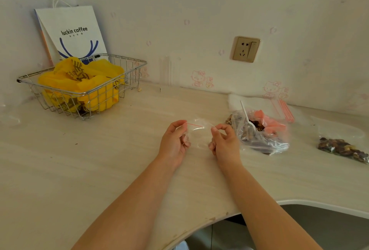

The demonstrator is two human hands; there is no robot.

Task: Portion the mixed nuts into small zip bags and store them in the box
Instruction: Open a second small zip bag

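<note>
A small clear zip bag [197, 131] with a red seal line hangs empty just above the table's middle. My left hand [175, 139] pinches its left top corner and my right hand [223, 139] pinches its right top corner. Right of my hands lies a large open plastic bag of mixed nuts [259, 131] with a white plastic spoon [246, 115] stuck in it and pink pieces inside. A filled small bag of nuts [343, 148] lies at the far right. A wire basket [83, 88] holding yellow bags stands at the back left.
A stack of empty zip bags [279, 106] lies behind the nut bag, by the wall. A white paper coffee bag [73, 32] leans behind the basket. A wall socket [246, 49] sits above the table. The table edge [299, 202] curves inward at the front right.
</note>
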